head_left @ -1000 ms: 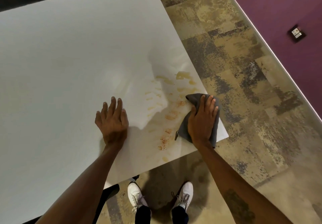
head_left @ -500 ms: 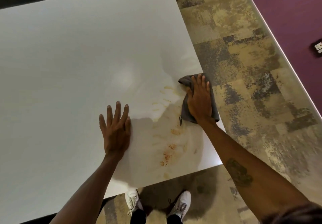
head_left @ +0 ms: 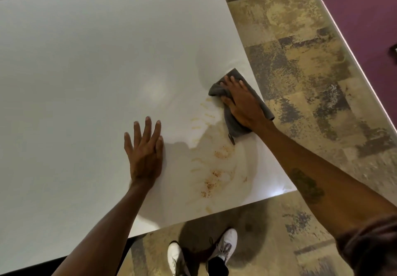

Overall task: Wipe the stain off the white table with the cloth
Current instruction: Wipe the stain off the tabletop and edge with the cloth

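A white table (head_left: pixel 86 71) fills most of the head view. An orange-brown stain (head_left: pixel 214 168) of streaks and specks lies near its front right corner. My right hand (head_left: pixel 242 104) presses flat on a dark grey cloth (head_left: pixel 232 125) close to the table's right edge, just beyond the stain; part of the cloth hangs past the edge. My left hand (head_left: pixel 146 151) rests flat on the table with fingers spread, to the left of the stain, holding nothing.
The table's right and front edges meet at a corner (head_left: pixel 294 187) near the stain. Mottled brown carpet (head_left: pixel 311 82) lies to the right, bounded by a purple wall (head_left: pixel 365 7). My white shoes (head_left: pixel 223 247) stand below the front edge.
My right hand has slid the cloth away from me along the right edge, from beside the lower stain to past its far end. The far streaks have faded. My left hand stayed flat.
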`<state>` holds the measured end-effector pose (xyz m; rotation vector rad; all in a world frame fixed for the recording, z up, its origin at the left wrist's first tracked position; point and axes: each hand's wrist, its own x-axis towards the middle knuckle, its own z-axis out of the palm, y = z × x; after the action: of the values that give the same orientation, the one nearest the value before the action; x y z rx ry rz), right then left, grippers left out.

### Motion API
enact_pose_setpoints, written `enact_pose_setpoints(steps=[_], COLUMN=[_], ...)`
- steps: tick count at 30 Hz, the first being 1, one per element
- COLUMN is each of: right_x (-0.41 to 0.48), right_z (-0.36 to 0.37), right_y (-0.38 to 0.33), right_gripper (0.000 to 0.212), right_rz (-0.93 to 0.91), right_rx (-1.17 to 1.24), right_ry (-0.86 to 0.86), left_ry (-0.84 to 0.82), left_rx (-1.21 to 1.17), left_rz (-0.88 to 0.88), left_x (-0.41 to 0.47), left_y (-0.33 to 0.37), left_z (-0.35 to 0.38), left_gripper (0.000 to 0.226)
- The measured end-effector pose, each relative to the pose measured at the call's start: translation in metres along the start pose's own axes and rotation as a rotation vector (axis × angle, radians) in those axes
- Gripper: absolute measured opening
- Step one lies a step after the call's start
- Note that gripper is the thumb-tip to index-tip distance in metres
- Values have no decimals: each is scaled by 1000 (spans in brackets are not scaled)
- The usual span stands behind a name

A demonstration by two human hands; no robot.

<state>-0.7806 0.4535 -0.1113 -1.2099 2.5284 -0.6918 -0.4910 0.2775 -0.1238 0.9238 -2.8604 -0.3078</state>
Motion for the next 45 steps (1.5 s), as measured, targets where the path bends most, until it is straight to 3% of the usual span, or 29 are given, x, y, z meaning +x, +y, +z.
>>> enact_pose_setpoints(steps=[7,16,19,24,26,28,34,38,45], right_x=[-78,-179,-196,-189,-175,-157,-93,-46,17], right_z=[10,42,54,82,88,89,78,67,45], right_y=[-24,-46,-62,-101,-114,-121,-105,-90,-72], right_gripper=[50,49,49,57,55,54,56,59,54], right_rz=[-32,104,231,636,798,841,741,664,432], right_rx=[-27,-90,27,175,146,48,-46,87,100], right_ry=[-14,52,196,479,561,612,538,484,358], left_ry=[-65,-153,-179,-162,-168,-174,-165,-134,-178], left_rx=[-56,-108,-66,-11,-7,-2,73,108,132], left_rz=[-64,82,160,38,-10,-15,2,10,-15], left_x=[1,-7,-24,-36,-34,-33,-32,-29,-26], left_y=[-4,-19,-29,-24,-25,-27,-27,-28,-26], left_z=[5,-2,-9,-11,-11,-9,-8,-10,-12], left_gripper=[53,56,59,55,56,57,58,57,59])
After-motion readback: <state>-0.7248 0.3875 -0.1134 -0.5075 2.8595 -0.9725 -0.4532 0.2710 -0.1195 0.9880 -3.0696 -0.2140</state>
